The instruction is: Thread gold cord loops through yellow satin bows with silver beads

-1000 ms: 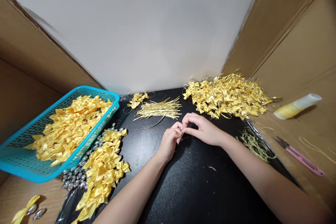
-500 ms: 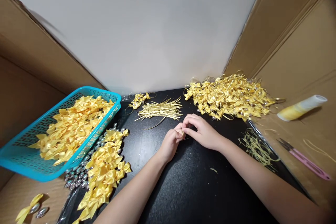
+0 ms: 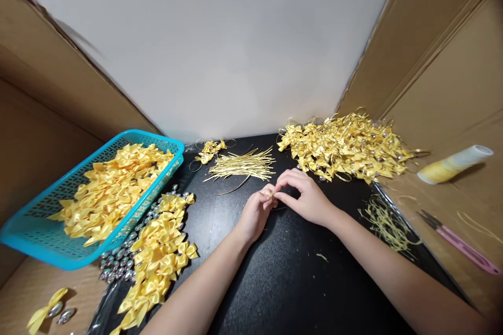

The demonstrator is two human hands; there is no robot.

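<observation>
A turquoise plastic basket (image 3: 70,261) of yellow satin bows (image 3: 118,188) and loose silver beads (image 3: 118,263) crowd the left; ahead lies a bundle of gold cords (image 3: 241,165), and right, a heap of corded yellow bows (image 3: 346,146) and pink-handled snips (image 3: 444,231). As half a second ago, the left hand (image 3: 254,214) and right hand (image 3: 306,196) pinch a tiny, mostly hidden gold piece (image 3: 271,194) between their fingertips. The black surface (image 3: 275,282) widens toward the viewer, its right edge meeting brown cardboard (image 3: 440,199).

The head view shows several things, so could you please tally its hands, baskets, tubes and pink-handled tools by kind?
Left hand and right hand: 2
Teal basket: 1
Tube: 1
Pink-handled tool: 1
Total: 5
</observation>
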